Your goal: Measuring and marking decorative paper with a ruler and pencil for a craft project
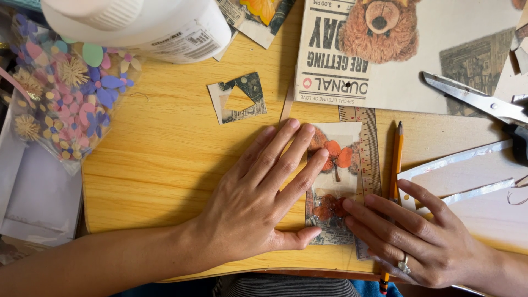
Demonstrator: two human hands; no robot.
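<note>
Pressing flat with spread fingers, both hands (pixel 258 203) (pixel 423 236) pin the upright flower card (pixel 336 165), grasping nothing.

Scissors (pixel 476 99), glue bottle (pixel 148 25), perhaps paper flowers (pixel 71 93) bagged.

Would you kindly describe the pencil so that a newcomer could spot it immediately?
Start at the yellow wooden table, then find the flower card pressed flat under both hands. Just right of the card lies a wooden ruler; the pencil lies beside it, the only slim orange stick, its dark tip pointing away.
</note>
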